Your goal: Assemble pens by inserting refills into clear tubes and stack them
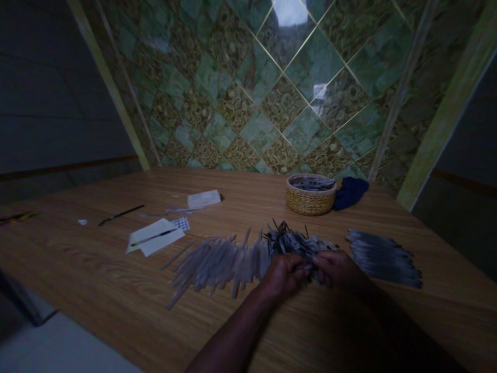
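Note:
My left hand (285, 275) and my right hand (334, 265) meet over the wooden table, fingers pinched close together. What lies between their fingertips is too dim and blurred to make out. Just behind them is a tangled pile of thin dark sticks (282, 237), some poking upward; they look like pen parts. Left of my left hand, pale translucent tubes (221, 261) are spread in a loose row. Beyond my right hand, a flatter batch of slim greyish sticks with dark ends (382, 258) lies side by side.
A round woven basket (310, 203) holding similar sticks stands at the back right, beside a dark blue cloth (351, 191). To the left lie paper sheets (157, 243) with a thin dark stick on them, a small white box (204, 199) and a slender brush-like tool (122, 214). A tiled wall rises behind.

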Action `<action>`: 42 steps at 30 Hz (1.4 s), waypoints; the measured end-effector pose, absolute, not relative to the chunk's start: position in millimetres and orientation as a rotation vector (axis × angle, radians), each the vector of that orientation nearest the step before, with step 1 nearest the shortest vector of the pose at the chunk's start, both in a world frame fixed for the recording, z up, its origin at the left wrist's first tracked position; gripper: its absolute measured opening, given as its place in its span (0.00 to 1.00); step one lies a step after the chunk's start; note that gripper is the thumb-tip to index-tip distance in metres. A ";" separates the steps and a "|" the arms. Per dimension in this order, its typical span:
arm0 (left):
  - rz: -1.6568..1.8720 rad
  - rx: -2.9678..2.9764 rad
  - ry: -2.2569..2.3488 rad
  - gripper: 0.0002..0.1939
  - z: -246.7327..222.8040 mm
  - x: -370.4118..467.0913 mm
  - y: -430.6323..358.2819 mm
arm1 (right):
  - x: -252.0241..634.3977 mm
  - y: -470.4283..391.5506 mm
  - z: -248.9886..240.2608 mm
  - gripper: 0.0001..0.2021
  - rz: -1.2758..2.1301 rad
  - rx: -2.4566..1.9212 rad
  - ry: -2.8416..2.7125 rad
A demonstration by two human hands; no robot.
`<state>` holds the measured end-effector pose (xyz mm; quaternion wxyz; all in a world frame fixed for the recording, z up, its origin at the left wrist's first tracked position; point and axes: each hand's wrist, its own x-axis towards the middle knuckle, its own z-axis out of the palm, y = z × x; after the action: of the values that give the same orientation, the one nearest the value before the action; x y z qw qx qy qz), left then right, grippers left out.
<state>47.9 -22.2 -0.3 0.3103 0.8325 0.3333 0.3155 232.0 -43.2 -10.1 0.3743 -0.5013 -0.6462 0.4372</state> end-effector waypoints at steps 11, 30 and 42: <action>0.774 2.455 0.893 0.04 -0.8 47.0 -21.2 | 228.7 -44.3 -12.5 0.18 1.145 -1.314 -1.694; 0.405 2.624 0.999 0.04 17.0 37.7 -23.5 | 233.1 -43.3 -15.6 0.22 1.211 -1.346 -1.537; 0.402 2.799 1.248 0.07 12.1 45.5 -33.1 | 228.3 -42.8 -21.6 0.23 1.260 -1.444 -1.379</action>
<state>45.5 -33.1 12.1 0.0254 0.9053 0.4036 0.1302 228.3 -42.8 -21.6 0.3805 -0.5655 -0.5403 0.4935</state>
